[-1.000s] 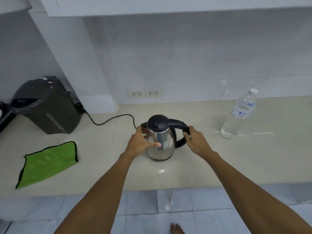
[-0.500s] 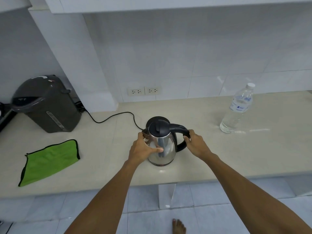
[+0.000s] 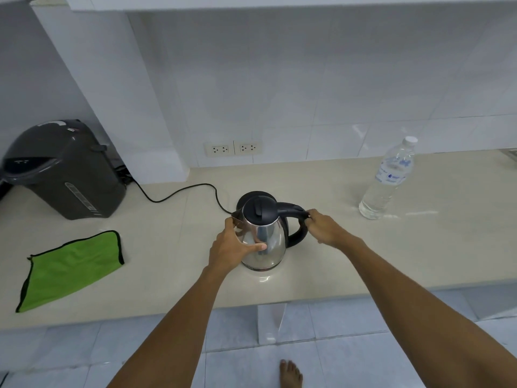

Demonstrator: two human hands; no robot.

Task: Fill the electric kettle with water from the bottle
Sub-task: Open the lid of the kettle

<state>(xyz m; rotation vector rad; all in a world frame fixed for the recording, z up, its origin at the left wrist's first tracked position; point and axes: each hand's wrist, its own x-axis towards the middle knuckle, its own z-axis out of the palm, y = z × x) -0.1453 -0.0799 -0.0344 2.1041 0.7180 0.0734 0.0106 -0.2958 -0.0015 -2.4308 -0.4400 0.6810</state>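
Observation:
A steel electric kettle (image 3: pixel 265 239) with a black lid and black handle stands on the beige counter (image 3: pixel 363 253), in front of its round black base (image 3: pixel 256 195). My left hand (image 3: pixel 230 247) wraps the kettle's steel body, thumb across its front. My right hand (image 3: pixel 324 228) grips the black handle. The lid is down. A clear water bottle (image 3: pixel 387 182) with a white cap stands upright at the right, well apart from both hands.
A dark grey hot-water dispenser (image 3: pixel 61 172) sits at the back left. A green cloth (image 3: pixel 72 267) lies on the counter's left. A black cord (image 3: pixel 181 191) runs from the base toward the wall. Two sockets (image 3: pixel 233 148) are on the tiled wall. The counter edge is close in front.
The kettle has come off its base and toward me, and now stands in front of it. Both hands have kept their hold on it.

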